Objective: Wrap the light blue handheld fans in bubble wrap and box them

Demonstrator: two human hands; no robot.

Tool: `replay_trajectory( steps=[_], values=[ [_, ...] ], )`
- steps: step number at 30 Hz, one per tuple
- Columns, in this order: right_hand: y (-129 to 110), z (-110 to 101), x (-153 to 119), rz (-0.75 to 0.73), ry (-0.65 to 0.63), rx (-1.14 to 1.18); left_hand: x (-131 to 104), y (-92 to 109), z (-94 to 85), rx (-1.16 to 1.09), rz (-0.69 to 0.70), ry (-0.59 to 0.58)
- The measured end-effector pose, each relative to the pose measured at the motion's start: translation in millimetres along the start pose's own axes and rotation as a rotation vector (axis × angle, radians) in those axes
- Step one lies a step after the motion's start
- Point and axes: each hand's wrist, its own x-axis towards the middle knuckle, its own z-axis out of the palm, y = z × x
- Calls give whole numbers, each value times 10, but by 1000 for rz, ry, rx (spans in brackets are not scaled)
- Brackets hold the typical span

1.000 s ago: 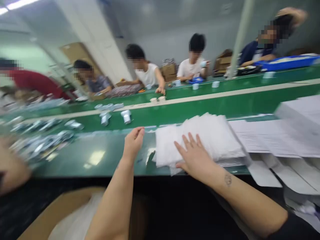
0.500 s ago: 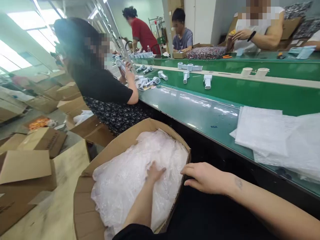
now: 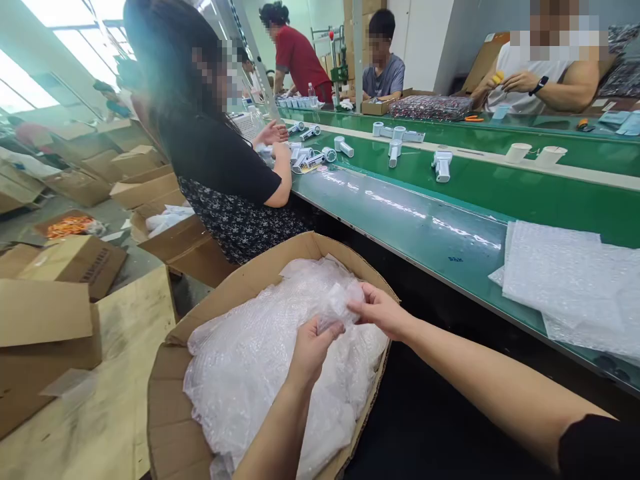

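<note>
A large cardboard box (image 3: 173, 373) stands in front of me, heaped with clear bubble-wrap bags (image 3: 250, 360). Above the heap, my left hand (image 3: 313, 347) pinches one side of a crumpled bubble-wrap bag (image 3: 336, 303). My right hand (image 3: 377, 310) grips the same bag at its right side, near the box's right edge. Flat bubble-wrap bags (image 3: 560, 267) lie in a stack on the bench at the right.
A green bench (image 3: 400, 207) runs along the right, bearing white handheld devices (image 3: 443, 165) and paper cups (image 3: 519, 153). A person in black (image 3: 215, 147) works close by at left. Open cartons (image 3: 45, 313) crowd the floor. Others work across the bench.
My left hand has come up off the heap with a bag. My right hand has moved in from the box's edge and taken hold of it too. The view has shifted slightly left.
</note>
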Motion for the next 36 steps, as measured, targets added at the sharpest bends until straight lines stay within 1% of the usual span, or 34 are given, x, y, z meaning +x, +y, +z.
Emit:
replay_trajectory(
  steps=[2, 4, 5, 6, 7, 8, 10, 11, 12, 13, 14, 15, 17, 18, 19, 20, 22, 23, 24, 25, 26, 27, 28, 30, 31, 32, 33, 34, 35, 36],
  values=[
    [-55, 19, 54, -81, 96, 60, -112, 16, 24, -80, 23, 12],
    [-118, -8, 54, -126, 219, 90, -191, 8, 6, -191, 39, 21],
    [-153, -28, 35, -146, 260, 103, -218, 9, -2, -264, 22, 5],
    [-189, -43, 6, -164, 275, 124, -236, 18, 0, -355, -17, -30],
    [-226, -52, -29, -179, 260, 151, -244, 35, 17, -458, -78, -84],
    [-261, -54, -66, -188, 220, 176, -243, 59, 49, -564, -151, -150],
    [-324, -49, -133, -187, 97, 185, -217, 109, 153, -725, -296, -289],
    [-351, -54, -158, -187, 46, 150, -197, 128, 213, -750, -351, -345],
    [-376, -70, -178, -193, 17, 90, -176, 139, 271, -744, -385, -376],
    [-399, -103, -194, -210, 14, 23, -159, 143, 319, -728, -393, -370],
    [-422, -152, -210, -240, 37, -31, -148, 139, 354, -712, -383, -329],
    [-445, -216, -230, -283, 85, -60, -147, 129, 376, -696, -362, -261],
    [-483, -361, -299, -386, 221, -66, -179, 89, 384, -654, -313, -112],
    [-497, -428, -352, -431, 297, -75, -209, 59, 379, -613, -308, -74],
    [-509, -483, -419, -467, 374, -111, -242, 21, 371, -550, -325, -78],
    [-519, -523, -497, -492, 452, -177, -270, -24, 363, -457, -359, -121],
    [-545, -561, -676, -528, 590, -371, -269, -134, 341, -149, -413, -230],
    [-565, -566, -768, -537, 633, -475, -222, -193, 323, 24, -419, -248],
    [-588, -569, -857, -528, 644, -568, -135, -252, 298, 179, -403, -224],
    [-614, -573, -940, -494, 616, -638, -11, -311, 270, 302, -370, -158],
    [-639, -581, -1014, -428, 542, -673, 144, -368, 244, 381, -328, -64],
    [-660, -595, -1077, -328, 425, -658, 317, -427, 228, 420, -293, 34],
    [-674, -615, -1128, -200, 274, -592, 495, -489, 227, 446, -268, 118],
    [-672, -671, -1194, 64, -40, -374, 806, -630, 283, 507, -242, 235],
    [-656, -707, -1209, 156, -153, -265, 918, -707, 334, 529, -246, 266],
    [-631, -746, -1213, 209, -213, -184, 995, -784, 392, 542, -255, 282],
    [-600, -786, -1208, 224, -212, -144, 1039, -855, 448, 544, -267, 288],
    [-565, -826, -1195, 212, -155, -160, 1057, -912, 493, 534, -276, 284],
    [-528, -862, -1178, 188, -55, -237, 1056, -951, 523, 512, -278, 274],
    [-491, -891, -1159, 165, 69, -367, 1042, -967, 535, 478, -270, 256]
  ],
)
